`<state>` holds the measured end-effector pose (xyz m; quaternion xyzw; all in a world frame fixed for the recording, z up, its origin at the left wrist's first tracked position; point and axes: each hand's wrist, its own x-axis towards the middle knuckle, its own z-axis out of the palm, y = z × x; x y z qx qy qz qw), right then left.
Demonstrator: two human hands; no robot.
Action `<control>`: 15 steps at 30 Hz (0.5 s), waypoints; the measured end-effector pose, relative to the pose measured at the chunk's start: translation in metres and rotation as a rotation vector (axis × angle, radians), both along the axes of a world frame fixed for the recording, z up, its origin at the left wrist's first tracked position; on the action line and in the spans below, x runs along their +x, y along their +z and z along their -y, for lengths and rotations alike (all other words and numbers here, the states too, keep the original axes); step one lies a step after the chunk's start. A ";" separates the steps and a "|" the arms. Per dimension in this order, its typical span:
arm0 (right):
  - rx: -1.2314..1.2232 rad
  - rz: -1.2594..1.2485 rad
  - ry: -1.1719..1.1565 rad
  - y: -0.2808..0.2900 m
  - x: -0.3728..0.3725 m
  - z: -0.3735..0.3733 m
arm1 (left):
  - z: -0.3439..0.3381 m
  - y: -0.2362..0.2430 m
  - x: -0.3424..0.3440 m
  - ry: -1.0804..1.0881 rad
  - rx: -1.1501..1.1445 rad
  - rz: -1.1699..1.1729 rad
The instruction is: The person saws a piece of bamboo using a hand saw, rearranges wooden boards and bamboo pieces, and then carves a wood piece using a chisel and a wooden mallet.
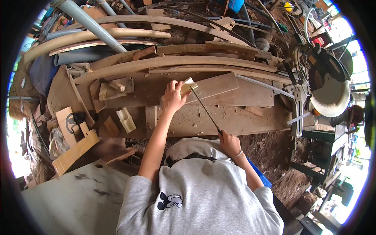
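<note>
My left hand grips a small pale wooden block over a tilted board lying on the workbench. My right hand is closed on the handle of a long thin file, whose blade reaches diagonally up to the block and touches it. A second pale piece with a rounded hollow lies below and left of my left hand. Wood shavings are scattered over the bench top.
Long planks, grey pipes and scrap wood are piled behind. A round piece on a board lies left. A circular saw stands at right, a blue object below it, a pale panel at lower left.
</note>
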<state>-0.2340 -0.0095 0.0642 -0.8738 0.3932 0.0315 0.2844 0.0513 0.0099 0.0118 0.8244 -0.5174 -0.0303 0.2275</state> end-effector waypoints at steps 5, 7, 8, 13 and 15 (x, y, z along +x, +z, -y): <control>-0.034 -0.030 0.001 -0.001 0.000 0.000 | 0.001 -0.003 0.000 -0.032 -0.074 -0.002; -0.020 -0.032 0.010 -0.001 0.005 0.003 | 0.002 -0.004 0.003 -0.026 -0.068 0.006; -0.008 -0.033 0.013 -0.002 0.009 0.005 | 0.004 -0.004 0.005 -0.027 -0.064 0.014; -0.022 0.025 -0.014 -0.003 0.012 0.007 | 0.007 -0.002 0.012 -0.036 -0.007 0.020; -0.007 -0.008 0.014 0.000 0.009 0.002 | 0.005 0.003 0.012 -0.076 0.036 0.055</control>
